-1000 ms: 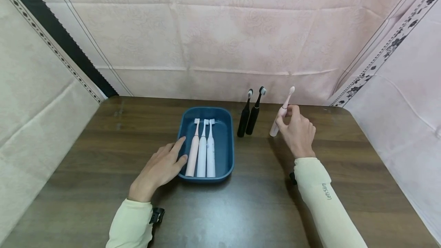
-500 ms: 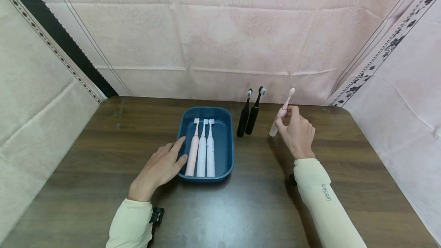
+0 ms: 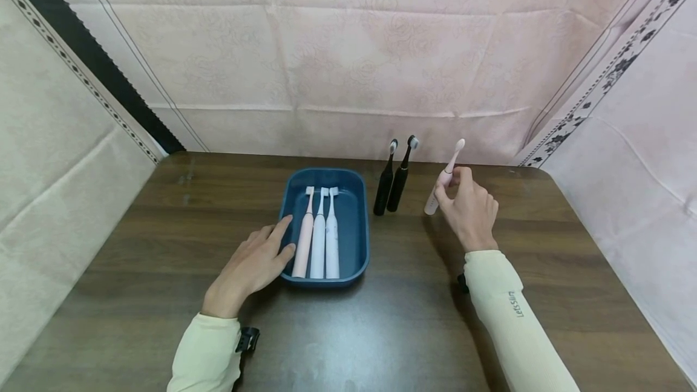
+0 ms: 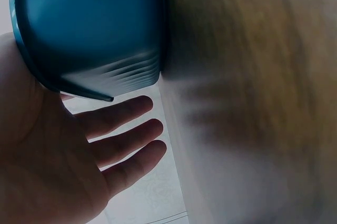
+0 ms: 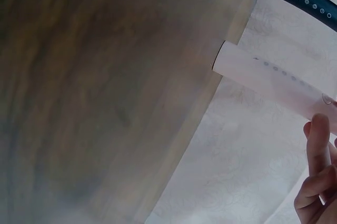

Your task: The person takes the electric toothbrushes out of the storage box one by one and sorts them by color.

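My right hand (image 3: pixel 469 207) pinches a pink electric toothbrush (image 3: pixel 445 179) between thumb and fingers. Its brush head points up, slightly tilted right; its base is at or just above the tabletop. In the right wrist view, the pink handle (image 5: pixel 274 76) shows a row of small marks. My left hand (image 3: pixel 253 268) rests at the near-left side of a blue tray (image 3: pixel 356 228), index finger and thumb over the rim. The left wrist view shows other straight fingers (image 4: pixel 131 166) outside the tray wall (image 4: pixel 95 18). Inside lie a pink toothbrush (image 3: pixel 304 241) and two white toothbrushes (image 3: pixel 318 244).
Two black electric toothbrushes (image 3: pixel 399 183) stand upright side by side, between the tray and my right hand. The brown wooden table (image 3: pixel 348 331) ends at a pale cloth backdrop (image 3: pixel 327 65). Cloth also hangs along both sides.
Both hands stay practically in place, my right hand still pinching the pink toothbrush. The brush has shifted only very slightly at most.
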